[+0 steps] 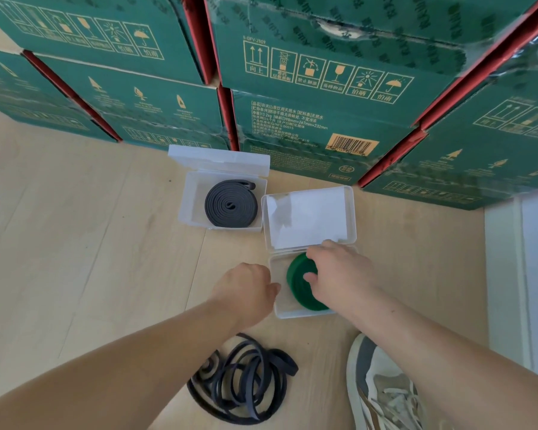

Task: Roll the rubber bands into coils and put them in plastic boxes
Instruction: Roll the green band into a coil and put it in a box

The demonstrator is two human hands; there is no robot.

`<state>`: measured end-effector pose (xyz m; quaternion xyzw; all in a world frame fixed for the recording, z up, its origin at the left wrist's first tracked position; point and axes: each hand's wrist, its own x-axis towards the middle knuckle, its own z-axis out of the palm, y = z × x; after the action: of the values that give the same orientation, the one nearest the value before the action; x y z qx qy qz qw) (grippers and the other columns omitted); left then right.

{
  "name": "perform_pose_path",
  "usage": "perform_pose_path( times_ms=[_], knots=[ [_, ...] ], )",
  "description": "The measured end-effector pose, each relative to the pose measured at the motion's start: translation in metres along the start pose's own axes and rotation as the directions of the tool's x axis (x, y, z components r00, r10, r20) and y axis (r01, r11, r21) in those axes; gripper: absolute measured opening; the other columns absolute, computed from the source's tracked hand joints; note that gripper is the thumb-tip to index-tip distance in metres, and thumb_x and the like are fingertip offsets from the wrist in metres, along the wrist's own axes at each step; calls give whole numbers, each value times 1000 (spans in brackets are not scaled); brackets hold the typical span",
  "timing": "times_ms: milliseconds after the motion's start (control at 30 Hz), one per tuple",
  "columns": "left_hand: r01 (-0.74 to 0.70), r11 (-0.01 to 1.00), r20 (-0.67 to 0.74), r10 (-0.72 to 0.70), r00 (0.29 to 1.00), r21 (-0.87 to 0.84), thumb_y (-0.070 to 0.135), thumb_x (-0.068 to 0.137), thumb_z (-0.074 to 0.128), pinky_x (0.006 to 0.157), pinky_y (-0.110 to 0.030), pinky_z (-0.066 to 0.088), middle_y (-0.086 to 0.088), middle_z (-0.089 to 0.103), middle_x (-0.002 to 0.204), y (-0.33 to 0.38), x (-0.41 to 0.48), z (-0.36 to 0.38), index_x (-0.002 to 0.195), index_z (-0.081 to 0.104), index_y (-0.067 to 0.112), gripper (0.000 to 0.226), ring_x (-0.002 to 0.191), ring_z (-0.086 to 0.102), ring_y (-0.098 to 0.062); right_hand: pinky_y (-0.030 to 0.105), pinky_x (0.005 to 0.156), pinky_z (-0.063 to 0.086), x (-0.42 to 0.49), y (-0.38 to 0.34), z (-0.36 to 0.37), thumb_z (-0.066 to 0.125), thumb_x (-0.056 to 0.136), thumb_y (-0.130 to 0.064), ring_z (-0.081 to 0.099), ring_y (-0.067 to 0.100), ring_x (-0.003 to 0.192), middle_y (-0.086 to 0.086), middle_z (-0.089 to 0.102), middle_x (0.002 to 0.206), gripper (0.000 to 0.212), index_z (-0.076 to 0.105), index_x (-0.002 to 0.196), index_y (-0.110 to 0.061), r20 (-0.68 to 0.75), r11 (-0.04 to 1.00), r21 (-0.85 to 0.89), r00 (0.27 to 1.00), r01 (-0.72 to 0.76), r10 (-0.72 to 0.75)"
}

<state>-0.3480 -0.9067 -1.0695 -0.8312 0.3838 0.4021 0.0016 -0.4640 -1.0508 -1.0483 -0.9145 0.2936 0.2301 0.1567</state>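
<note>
On wood floor (75, 243) before stacked green cartons (323, 119): with right hand (339, 274) gripping green rubber-band coil (294, 285) inside near plastic box (292, 313), left hand (246, 290) at box wall, grip unclear, press flat, release slowly.

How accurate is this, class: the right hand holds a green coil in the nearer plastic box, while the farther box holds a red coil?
One detail is wrong: the farther box holds a dark grey coil, not a red one, as the head view shows. The rest stands: the right hand holds the green coil in the nearer plastic box.
</note>
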Motion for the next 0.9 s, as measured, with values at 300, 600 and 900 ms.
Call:
perform_pose_path(
  times_ms=[300,600,900],
  knots=[
    [10,985,-151,-36,988,-172,26,103,49,66,-31,46,-11,67,94,14,27,-2,90,60,11,22,84,63,-30,42,78,57,-10,17,35,72,86,-35,56,30,110,8,52,124,59,57,138,-12,-154,998,-46,987,31,-38],
    [-126,897,-173,56,983,-423,17,97,55,87,-30,56,4,73,109,4,23,-1,137,57,21,41,91,66,-19,51,128,5,-16,31,53,15,98,-70,4,32,157,11,6,171,86,5,164,-15,-28,994,-104,1000,-12,10],
    [-216,955,-124,194,973,-202,29,98,62,86,-37,56,-1,58,115,9,14,17,157,30,26,68,94,62,-19,43,126,23,-8,26,36,47,87,-74,8,24,154,-1,7,165,102,3,163,-20,2,996,65,999,-54,54]
  ],
)
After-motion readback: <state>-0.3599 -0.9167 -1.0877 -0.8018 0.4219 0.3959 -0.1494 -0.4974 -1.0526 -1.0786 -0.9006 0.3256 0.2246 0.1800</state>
